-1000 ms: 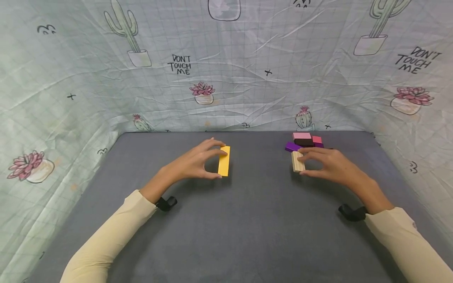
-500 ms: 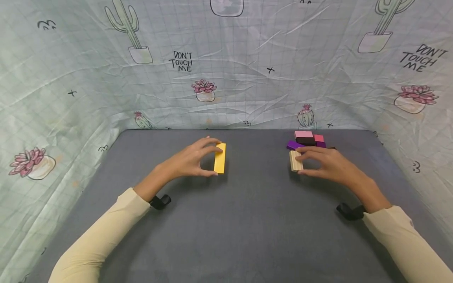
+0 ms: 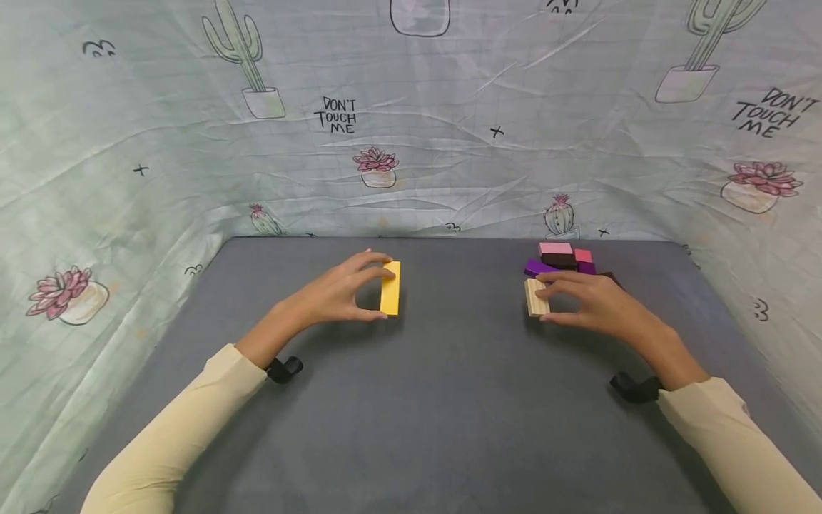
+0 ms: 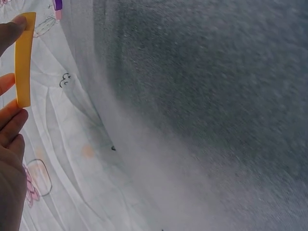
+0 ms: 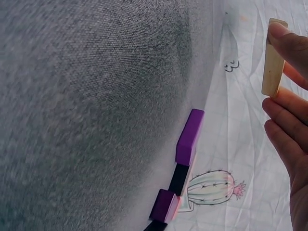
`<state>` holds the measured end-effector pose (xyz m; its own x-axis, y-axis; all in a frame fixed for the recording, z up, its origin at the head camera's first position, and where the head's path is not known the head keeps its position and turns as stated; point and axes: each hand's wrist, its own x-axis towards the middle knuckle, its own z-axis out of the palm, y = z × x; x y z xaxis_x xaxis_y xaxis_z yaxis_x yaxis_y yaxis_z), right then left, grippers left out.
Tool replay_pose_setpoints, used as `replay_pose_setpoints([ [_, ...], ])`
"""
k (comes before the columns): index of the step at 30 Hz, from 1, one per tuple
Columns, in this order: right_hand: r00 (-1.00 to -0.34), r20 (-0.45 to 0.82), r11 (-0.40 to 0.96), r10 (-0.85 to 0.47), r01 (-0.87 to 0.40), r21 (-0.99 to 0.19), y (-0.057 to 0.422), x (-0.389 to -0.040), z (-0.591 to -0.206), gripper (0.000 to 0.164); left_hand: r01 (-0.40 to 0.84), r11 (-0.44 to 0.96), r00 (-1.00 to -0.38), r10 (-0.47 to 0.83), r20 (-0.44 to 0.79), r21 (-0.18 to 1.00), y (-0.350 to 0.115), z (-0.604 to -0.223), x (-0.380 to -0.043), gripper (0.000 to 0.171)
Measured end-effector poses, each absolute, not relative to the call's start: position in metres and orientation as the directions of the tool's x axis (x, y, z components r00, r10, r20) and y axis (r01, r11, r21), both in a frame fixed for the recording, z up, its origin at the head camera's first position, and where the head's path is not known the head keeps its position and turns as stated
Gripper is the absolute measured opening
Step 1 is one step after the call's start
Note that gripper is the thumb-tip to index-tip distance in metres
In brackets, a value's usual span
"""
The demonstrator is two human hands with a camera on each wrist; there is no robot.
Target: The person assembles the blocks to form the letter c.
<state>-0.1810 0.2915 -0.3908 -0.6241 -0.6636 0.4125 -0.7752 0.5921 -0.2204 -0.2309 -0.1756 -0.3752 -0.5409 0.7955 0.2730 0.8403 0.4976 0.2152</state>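
Between thumb and fingers, my left hand [image 3: 337, 289] pinches a yellow block [image 3: 390, 289] by its two ends, left of the table's middle. In the left wrist view the same yellow block [image 4: 24, 60] is long and flat, with the thumb at its upper end. Across from it, my right hand [image 3: 600, 303] pinches a plain wooden block [image 3: 536, 298] by its ends. The right wrist view shows that wooden block [image 5: 273, 62] apart from the table, thumb at the top and fingers at its lower end.
Behind the right hand lies a cluster of blocks: a purple block [image 3: 541, 268], a pink block [image 3: 555, 248], a red-pink block [image 3: 582, 255] and dark ones, partly hidden. The grey table [image 3: 437, 414] ends at a cactus-print cloth [image 3: 437, 171] on the back and sides.
My left hand has moved left with the yellow block, away from the right hand. The right hand with the wooden block has hardly moved; the view has shifted slightly.
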Motion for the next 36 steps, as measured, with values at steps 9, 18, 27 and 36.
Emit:
replay_pose_setpoints([
  [9, -0.586, 0.456, 0.561, -0.67, -0.801, -0.206, 0.292, -0.182, -0.396, 0.054, 0.825, 0.524, -0.564, 0.79, 0.24, 0.213, -0.183, -0.376, -0.232, 0.068],
  [18, -0.558, 0.465, 0.542, -0.688, -0.82, -0.184, 0.286, -0.187, -0.396, 0.045, 0.824, 0.53, -0.564, 0.801, 0.201, 0.199, -0.183, -0.378, -0.236, 0.067],
  [27, -0.52, 0.475, 0.501, -0.71, -0.847, -0.177, 0.279, -0.189, -0.398, 0.033, 0.813, 0.542, -0.577, 0.796, 0.182, 0.211, -0.182, -0.38, -0.242, 0.068],
  [36, -0.519, 0.438, 0.491, -0.734, -0.851, -0.184, 0.263, -0.193, -0.395, 0.043, 0.799, 0.55, -0.593, 0.789, 0.163, 0.242, -0.182, -0.387, -0.249, 0.065],
])
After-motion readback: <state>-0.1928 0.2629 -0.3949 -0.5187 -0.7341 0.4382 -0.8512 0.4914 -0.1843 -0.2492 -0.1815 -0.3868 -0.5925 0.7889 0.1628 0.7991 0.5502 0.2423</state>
